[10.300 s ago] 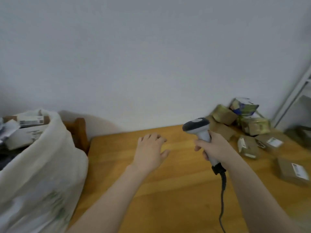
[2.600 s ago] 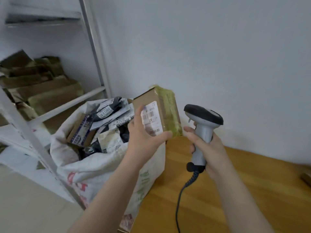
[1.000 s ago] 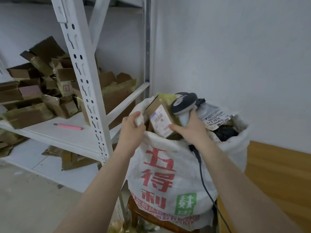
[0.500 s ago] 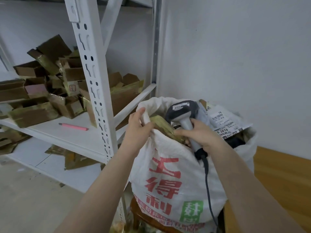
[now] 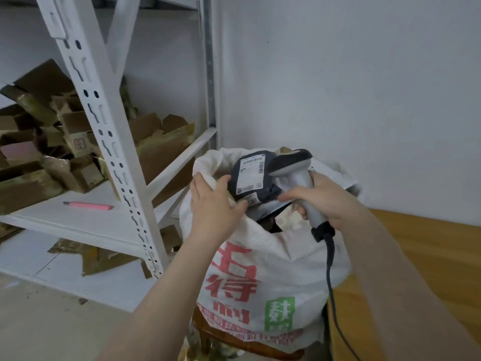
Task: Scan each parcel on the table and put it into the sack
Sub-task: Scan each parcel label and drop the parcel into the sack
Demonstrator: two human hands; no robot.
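Showing red "五得": white sack (image 5: 299, 259)

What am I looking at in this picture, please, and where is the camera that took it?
There is no machine here: a person works with two bare hands, and the one camera sits on their head, looking forward and down. The right hand grips a corded barcode scanner by its handle. The left hand lies on the rim of a white sack printed in red and green; whether it grips the rim I cannot tell. The sack is full, with a dark grey parcel bearing a white label on top. At the right is a corner of the wooden table. At the left stands a white rack with torn cardboard boxes and a pink pen-like thing.
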